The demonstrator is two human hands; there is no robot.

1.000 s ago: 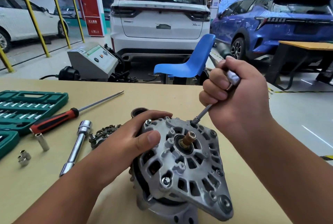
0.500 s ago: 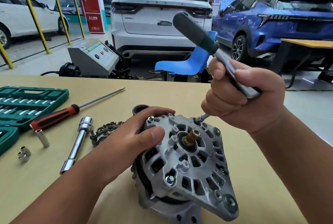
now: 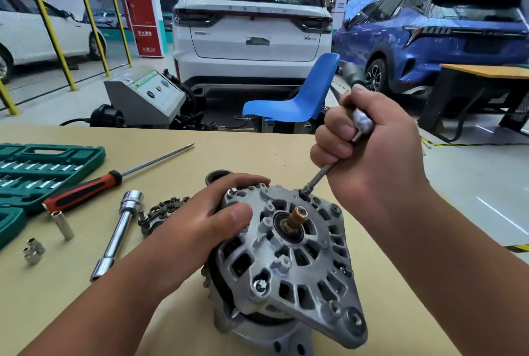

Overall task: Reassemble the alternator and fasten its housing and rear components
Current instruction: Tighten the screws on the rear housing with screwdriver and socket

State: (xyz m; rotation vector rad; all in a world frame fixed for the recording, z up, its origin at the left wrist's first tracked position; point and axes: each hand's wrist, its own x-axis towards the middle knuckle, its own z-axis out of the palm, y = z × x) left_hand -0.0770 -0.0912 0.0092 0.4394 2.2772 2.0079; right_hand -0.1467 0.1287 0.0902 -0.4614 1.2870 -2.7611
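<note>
My left hand (image 3: 200, 221) clamps the alternator (image 3: 286, 255) on the table (image 3: 257, 155); my right hand (image 3: 372, 149) grips the driver (image 3: 317, 178), tip on the alternator's far-edge bolt (image 3: 305, 194). Tilted like this, it could slip and round the head.

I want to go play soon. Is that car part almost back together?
Partly. The housing is closed, with a bolt near the left hand and a second bolt at the front. The right hand holds a driver on a third spot at the back while the left hand steadies the housing. A dark ring-shaped part lies on the table, so rear pieces remain.
</note>
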